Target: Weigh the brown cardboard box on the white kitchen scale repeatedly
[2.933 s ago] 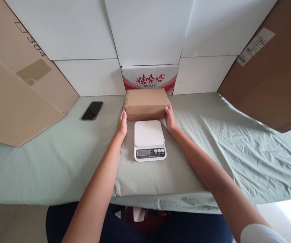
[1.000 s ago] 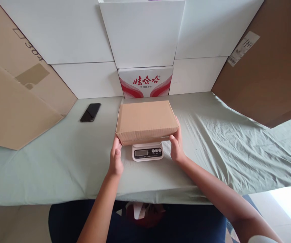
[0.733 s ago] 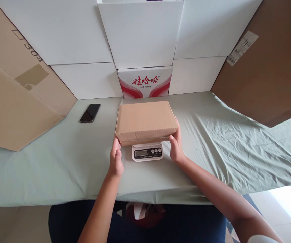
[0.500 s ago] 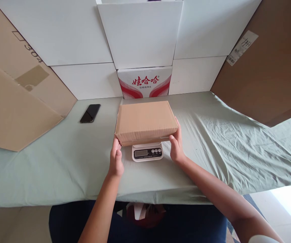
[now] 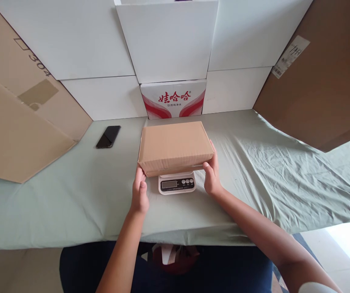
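A closed brown cardboard box (image 5: pixel 175 142) is held level between my two hands over a white digital kitchen scale (image 5: pixel 177 192). It hides the scale's weighing plate; only the front panel with its blank-looking display and buttons shows. My left hand (image 5: pixel 140 193) grips the box's near left corner, fingers partly under it and thumb apart. At the near right corner, my right hand (image 5: pixel 212 173) has its fingers along the side and its thumb by the front edge. Whether the box touches the scale, I cannot tell.
A black phone (image 5: pixel 108 136) lies on the green cloth (image 5: pixel 71 195) to the left. White boxes (image 5: pixel 168 40) and a red-and-white printed carton (image 5: pixel 175 99) form a wall behind. Large brown cardboard sheets (image 5: pixel 16 122) stand at the left and right sides.
Almost nothing differs. The view has shifted very slightly, while both hands keep the same hold on the cardboard box above the scale.
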`<state>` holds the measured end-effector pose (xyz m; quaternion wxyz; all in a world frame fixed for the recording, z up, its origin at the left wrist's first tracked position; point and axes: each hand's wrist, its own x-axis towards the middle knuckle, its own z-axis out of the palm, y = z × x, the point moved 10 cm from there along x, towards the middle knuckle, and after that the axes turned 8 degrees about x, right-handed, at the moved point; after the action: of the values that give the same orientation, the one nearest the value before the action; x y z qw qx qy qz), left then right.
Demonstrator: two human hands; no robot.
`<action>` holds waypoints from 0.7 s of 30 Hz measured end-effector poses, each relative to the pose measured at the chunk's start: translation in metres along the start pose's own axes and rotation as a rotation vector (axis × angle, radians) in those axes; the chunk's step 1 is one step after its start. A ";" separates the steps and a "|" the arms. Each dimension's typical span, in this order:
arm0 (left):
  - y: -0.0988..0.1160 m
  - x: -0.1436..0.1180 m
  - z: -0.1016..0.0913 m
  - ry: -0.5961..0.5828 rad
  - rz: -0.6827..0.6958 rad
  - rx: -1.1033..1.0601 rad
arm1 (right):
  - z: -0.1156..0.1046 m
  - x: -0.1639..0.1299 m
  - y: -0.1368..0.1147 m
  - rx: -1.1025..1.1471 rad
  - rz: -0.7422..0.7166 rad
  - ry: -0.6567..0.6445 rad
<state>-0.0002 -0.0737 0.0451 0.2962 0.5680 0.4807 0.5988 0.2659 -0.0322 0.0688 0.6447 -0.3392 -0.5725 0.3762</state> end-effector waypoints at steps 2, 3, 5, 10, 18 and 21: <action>-0.001 0.001 -0.001 0.003 -0.009 0.002 | 0.000 0.000 -0.001 0.006 -0.007 0.002; -0.001 0.001 -0.001 0.005 -0.014 0.002 | 0.001 0.000 -0.002 0.001 -0.012 0.002; -0.002 0.001 -0.001 0.010 -0.019 -0.002 | 0.001 0.000 -0.003 -0.010 -0.016 0.001; -0.002 0.001 0.001 -0.001 -0.007 -0.013 | 0.001 -0.001 -0.002 -0.018 -0.008 -0.001; 0.006 0.002 -0.020 0.133 0.067 -0.018 | -0.020 0.008 0.007 0.044 0.030 0.099; 0.005 0.003 -0.022 0.134 0.052 -0.029 | -0.022 0.008 0.018 0.095 0.081 0.117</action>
<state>-0.0206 -0.0781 0.0533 0.2559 0.5347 0.4758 0.6498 0.2861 -0.0166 0.0549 0.6767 -0.3525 -0.5012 0.4081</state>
